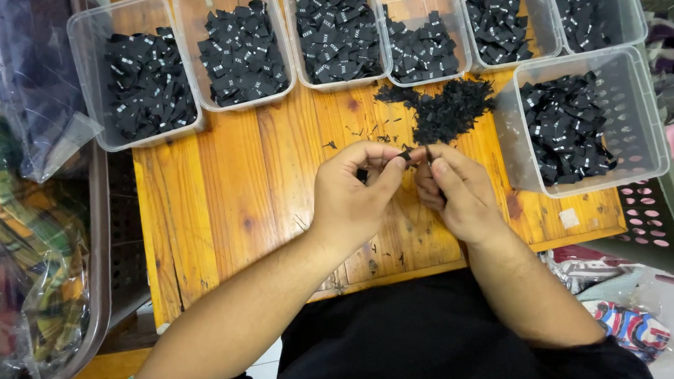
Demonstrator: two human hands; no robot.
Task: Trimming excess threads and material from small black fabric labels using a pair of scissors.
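Around the wooden table (225, 186), 7 clear plastic tubs already held sorted black labels: 6 in a row along its far edge, such as the leftmost tub (88, 86), and 1 tub (633, 104) at its right side. A loose pile of black labels (450, 107) on the table's far middle remained unsorted, so the work looked well advanced, not finished. Nearer the table's front, the left hand (352, 196) and right hand (456, 193) together pinched 1 small black label (405, 156).
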